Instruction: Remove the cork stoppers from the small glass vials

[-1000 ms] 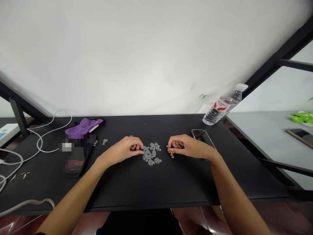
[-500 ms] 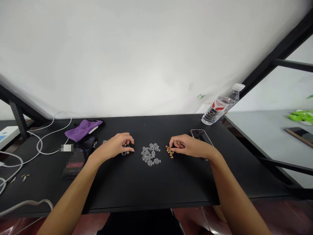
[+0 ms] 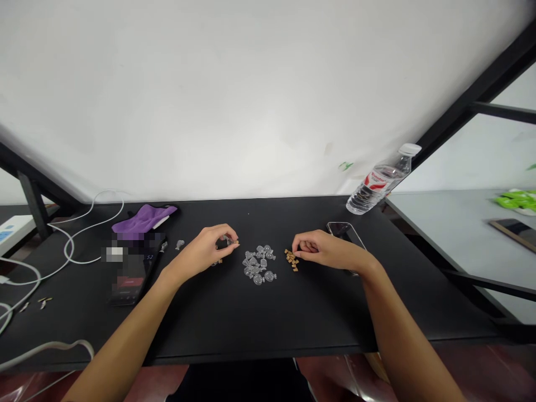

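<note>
The left hand [image 3: 207, 251] sits left of frame centre, raised slightly off the black counter [image 3: 251, 312]. Its thumb and forefinger are pinched on a small clear piece [image 3: 229, 240] with a tan tip; the exact form of the piece is too small to tell.

The right hand [image 3: 322, 249] rests on the counter right of centre. Its fingers are curled, with the fingertips [image 3: 298, 254] at the right edge of a pile of tan pieces [image 3: 291, 259]. Whether the fingertips grip one of them cannot be told.

A cluster of clear pieces [image 3: 258, 263] lies on the counter between the two hands, just left of the tan pile and apart from it.

Further items on the counter:
- A phone [image 3: 344, 234] lies face up, just behind the right hand.
- A water bottle [image 3: 382, 181] with a white cap and red label stands at the upper right, at the counter's far edge.
- A purple cloth [image 3: 142, 219] lies at the left, near the far edge.
- A dark device [image 3: 134, 271] lies in front of the cloth; part of it is blurred.
- White cables [image 3: 71, 245] run along the left edge of the frame.
</note>
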Motion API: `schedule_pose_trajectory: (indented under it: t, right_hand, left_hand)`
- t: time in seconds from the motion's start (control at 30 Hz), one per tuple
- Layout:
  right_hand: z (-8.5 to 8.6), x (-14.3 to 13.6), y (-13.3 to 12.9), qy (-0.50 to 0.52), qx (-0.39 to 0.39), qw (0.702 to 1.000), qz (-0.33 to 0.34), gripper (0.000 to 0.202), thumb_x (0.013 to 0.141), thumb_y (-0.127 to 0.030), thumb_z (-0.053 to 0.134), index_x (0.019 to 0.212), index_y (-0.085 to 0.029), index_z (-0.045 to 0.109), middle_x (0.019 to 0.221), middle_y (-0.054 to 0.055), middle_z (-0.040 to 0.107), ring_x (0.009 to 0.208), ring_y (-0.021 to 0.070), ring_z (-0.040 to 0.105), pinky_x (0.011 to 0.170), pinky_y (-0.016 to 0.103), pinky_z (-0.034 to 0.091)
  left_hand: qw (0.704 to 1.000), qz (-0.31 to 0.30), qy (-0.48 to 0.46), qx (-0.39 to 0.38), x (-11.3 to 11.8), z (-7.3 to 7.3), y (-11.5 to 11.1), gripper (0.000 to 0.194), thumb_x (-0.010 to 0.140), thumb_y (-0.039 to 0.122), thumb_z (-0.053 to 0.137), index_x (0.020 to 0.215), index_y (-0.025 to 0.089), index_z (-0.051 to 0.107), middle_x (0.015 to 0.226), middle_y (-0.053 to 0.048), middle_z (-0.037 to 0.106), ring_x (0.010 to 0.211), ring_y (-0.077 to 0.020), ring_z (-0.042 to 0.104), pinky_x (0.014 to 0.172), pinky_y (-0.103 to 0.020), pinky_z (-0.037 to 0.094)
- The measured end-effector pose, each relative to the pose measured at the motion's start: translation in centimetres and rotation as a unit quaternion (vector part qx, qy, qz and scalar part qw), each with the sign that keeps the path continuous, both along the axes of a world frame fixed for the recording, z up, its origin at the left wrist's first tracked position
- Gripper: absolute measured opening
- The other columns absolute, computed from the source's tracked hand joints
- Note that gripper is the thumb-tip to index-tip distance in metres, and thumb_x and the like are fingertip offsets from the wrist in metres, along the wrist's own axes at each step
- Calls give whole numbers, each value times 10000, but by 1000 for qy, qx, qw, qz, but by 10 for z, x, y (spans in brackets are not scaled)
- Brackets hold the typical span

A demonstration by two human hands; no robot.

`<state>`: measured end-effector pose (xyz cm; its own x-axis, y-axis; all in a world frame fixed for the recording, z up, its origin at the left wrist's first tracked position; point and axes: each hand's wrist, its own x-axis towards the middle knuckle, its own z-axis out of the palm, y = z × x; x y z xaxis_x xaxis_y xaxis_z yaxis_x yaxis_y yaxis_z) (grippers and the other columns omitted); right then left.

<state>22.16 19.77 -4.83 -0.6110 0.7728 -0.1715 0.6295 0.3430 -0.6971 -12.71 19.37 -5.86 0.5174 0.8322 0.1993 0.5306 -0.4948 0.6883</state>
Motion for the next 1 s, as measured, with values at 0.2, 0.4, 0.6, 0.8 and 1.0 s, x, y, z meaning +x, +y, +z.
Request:
schedule_pose_trajectory:
  t: [0.2,0.4,0.6,0.8,1.0]
  right_hand:
    - [-2,2,0,2,-2,1000,6,252,955,-411,602,884,-185,688,624,-41,462,575,127,380,552,258,309]
    - [1,-7,-3,58,20,998,-21,263,988,-430,588,904,-194,666,656,-38,482,600,130,407,565,257,327]
    - [3,-47,-18,164,37,985,-36,264,1013,-453,585,979,-208,675,753,-22,553,671,135,477,633,259,378]
    - [-5,-69,-27,210,42,977,-1,243,1039,-401,560,937,-194,638,819,-13,558,707,129,476,659,249,380]
    - [-2,-67,-27,196,26,980,10,288,1050,-427,523,878,-202,575,730,-34,490,652,129,422,628,254,349]
  left_hand:
    - [997,15,-71,-11,11,-1,-5,68,930,263,718,907,203,694,808,15,693,687,-108,573,639,-245,438]
    - [991,4,-134,2,21,-5,-6,96,943,209,684,1005,202,758,1007,-53,723,797,-137,626,723,-276,507]
    - [982,-14,-191,-4,38,-6,-18,136,872,212,790,999,177,756,889,-45,727,760,-141,648,717,-275,536]
    - [978,-46,-204,4,43,-9,-22,117,867,242,806,929,161,747,838,-43,697,736,-140,624,699,-275,519]
    - [979,-62,-195,6,43,-10,-23,124,882,264,792,928,162,739,837,-39,683,736,-143,627,708,-281,516]
